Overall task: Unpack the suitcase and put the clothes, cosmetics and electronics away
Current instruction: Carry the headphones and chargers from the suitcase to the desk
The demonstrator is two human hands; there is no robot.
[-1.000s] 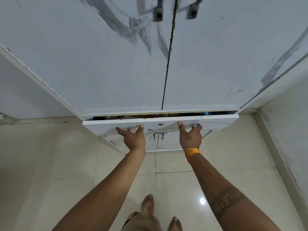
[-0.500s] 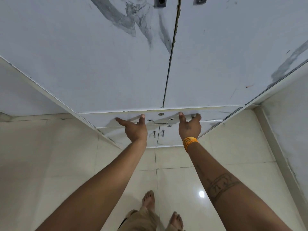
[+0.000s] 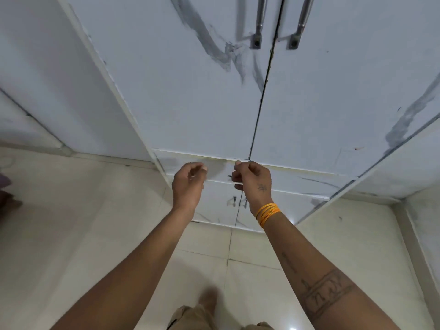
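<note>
A white wardrobe stands in front of me with its two tall doors closed. Below them, the wide drawer front sits flush with the cabinet, closed. My left hand hovers just in front of the drawer's left part with its fingers loosely curled, holding nothing. My right hand, with orange bangles on the wrist, hangs beside it near the drawer's small metal handle; its fingers are loosely curled too and nothing shows in them. No suitcase, clothes, cosmetics or electronics are in view.
Two long metal door handles flank the centre seam at the top. Two small lower cabinet doors sit under the drawer. Glossy cream floor tiles spread around my feet. A dark object shows at the left edge.
The drawer, slightly open a second ago, was pushed flush by both hands. Both hands have now come off its front and curled loosely; the view tilted up.
</note>
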